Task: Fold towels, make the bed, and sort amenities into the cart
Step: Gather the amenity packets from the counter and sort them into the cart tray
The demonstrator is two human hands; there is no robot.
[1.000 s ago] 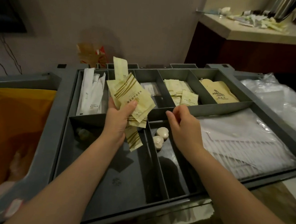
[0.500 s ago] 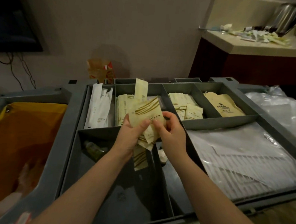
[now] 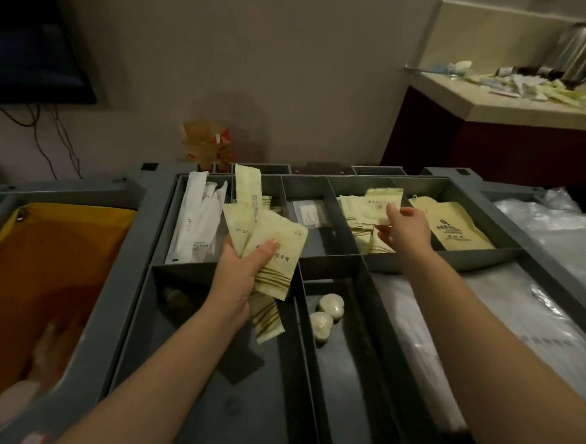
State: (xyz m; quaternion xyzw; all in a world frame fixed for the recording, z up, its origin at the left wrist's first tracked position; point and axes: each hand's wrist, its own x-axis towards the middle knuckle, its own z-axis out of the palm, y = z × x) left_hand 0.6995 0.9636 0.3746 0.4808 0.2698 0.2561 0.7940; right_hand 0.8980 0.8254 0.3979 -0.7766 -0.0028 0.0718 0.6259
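Right hand (image 3: 406,230) moved off, fingers (image 3: 394,212) pinching one sachet (image 3: 382,201); left hand (image 3: 238,273) grips the bundle (image 3: 277,255).

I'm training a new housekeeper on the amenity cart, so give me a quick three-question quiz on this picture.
1. True or false: the left hand grips several pale yellow sachets.
2. The right hand pinches a single sachet above which compartment? A, white long packets; B, matching sachets; C, tan pouch.
3. How many round wrapped soaps lie in the cart's narrow front compartment?
Key: 1 true; 2 B; 3 two.
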